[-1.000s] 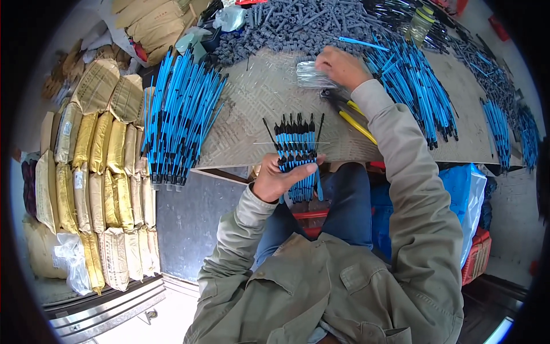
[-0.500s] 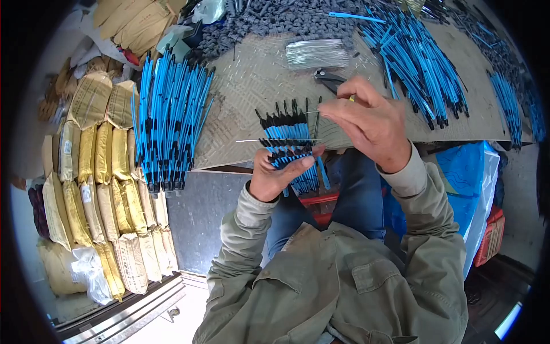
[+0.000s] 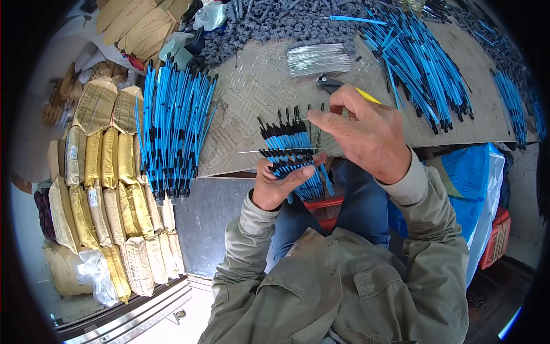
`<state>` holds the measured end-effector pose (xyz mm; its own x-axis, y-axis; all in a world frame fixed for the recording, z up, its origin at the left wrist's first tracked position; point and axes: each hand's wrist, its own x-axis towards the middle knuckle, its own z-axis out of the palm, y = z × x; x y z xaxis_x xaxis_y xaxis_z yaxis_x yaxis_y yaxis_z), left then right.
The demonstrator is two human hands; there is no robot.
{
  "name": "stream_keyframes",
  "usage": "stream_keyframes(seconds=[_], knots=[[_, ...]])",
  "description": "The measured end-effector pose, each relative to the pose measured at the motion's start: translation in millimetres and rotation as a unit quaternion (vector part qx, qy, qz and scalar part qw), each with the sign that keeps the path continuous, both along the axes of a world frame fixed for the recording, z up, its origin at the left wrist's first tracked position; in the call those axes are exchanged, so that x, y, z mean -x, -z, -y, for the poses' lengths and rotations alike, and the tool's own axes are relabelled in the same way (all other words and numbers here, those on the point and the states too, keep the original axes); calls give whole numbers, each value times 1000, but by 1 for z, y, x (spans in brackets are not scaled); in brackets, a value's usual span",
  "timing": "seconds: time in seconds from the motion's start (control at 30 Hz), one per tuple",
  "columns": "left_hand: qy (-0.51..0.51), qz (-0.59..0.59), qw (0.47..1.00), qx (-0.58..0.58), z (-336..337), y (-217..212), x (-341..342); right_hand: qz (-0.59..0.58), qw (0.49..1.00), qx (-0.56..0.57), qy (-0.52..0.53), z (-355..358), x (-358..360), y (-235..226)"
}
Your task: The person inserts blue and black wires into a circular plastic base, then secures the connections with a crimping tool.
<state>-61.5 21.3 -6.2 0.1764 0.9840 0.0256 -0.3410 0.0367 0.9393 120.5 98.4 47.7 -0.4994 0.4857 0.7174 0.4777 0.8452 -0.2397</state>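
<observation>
Your left hand (image 3: 274, 184) gripped a bunch of blue sticks (image 3: 293, 153) over the table's (image 3: 252, 97) near edge. Your right hand (image 3: 366, 133) pinched a thin wire (image 3: 269, 151) across the bunch. Yellow-brown sacks (image 3: 109, 189) lay stacked beside the table's left edge.

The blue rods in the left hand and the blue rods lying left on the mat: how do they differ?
The bundle in the left hand is small and fanned; the pile on the mat is larger, lies flat and is untouched. The held rods look shorter. Both are blue with black ends.
</observation>
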Motion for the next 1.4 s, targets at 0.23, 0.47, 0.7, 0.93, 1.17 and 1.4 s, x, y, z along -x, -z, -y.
stream_keyframes(seconds=[0.23,0.47,0.7,0.93,1.17,1.4], knots=[[4,-46,999,-13,1,-1,2,147,988,-39,12,3,8,-31],[5,-30,999,-14,-1,1,1,-84,984,124,-97,-11,9,13],[19,-29,999,-7,-1,0,6,-109,972,155,-141,-13,10,6],[30,16,999,-11,-1,4,5,-54,976,124,-170,-22,5,0],[23,26,999,-11,0,6,5,-27,975,145,-167,-22,8,-5],[28,4,999,-30,0,6,6,15,983,126,-133,-13,11,-18]])
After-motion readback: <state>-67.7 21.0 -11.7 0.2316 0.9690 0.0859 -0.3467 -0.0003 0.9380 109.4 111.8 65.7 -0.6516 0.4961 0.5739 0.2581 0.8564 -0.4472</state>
